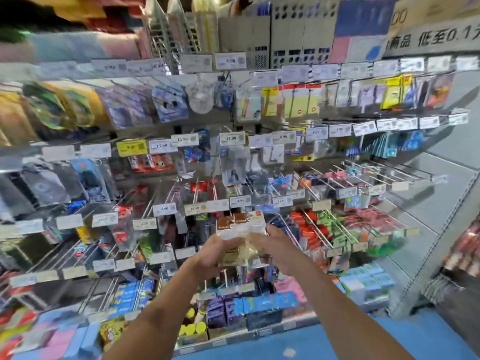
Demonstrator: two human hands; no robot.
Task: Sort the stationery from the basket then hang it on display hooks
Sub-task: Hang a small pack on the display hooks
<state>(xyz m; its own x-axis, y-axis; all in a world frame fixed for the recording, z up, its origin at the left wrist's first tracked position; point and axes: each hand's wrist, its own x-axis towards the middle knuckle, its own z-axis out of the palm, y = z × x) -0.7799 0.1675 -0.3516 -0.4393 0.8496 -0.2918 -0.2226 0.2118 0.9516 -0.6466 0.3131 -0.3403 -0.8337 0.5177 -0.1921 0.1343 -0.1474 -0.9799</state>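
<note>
The left hand (pixel 211 252) and right hand (pixel 276 246) hold a bunch of packets (pixel 240 228) between them, in front of the display hooks (pixel 315 228). File boxes (pixel 288 29) stand on the top shelf, high above. Small boxes (pixel 363 284) sit low on the right.

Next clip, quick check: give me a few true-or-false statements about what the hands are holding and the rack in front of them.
1. The left hand and the right hand both grip the packets. True.
2. The packets have blue header cards. False: the cards are brown and white.
3. A yellow price tag sits in a row of white ones. True.
4. The left hand carries a basket. False: no basket is in view, and that hand holds the packets.
</note>
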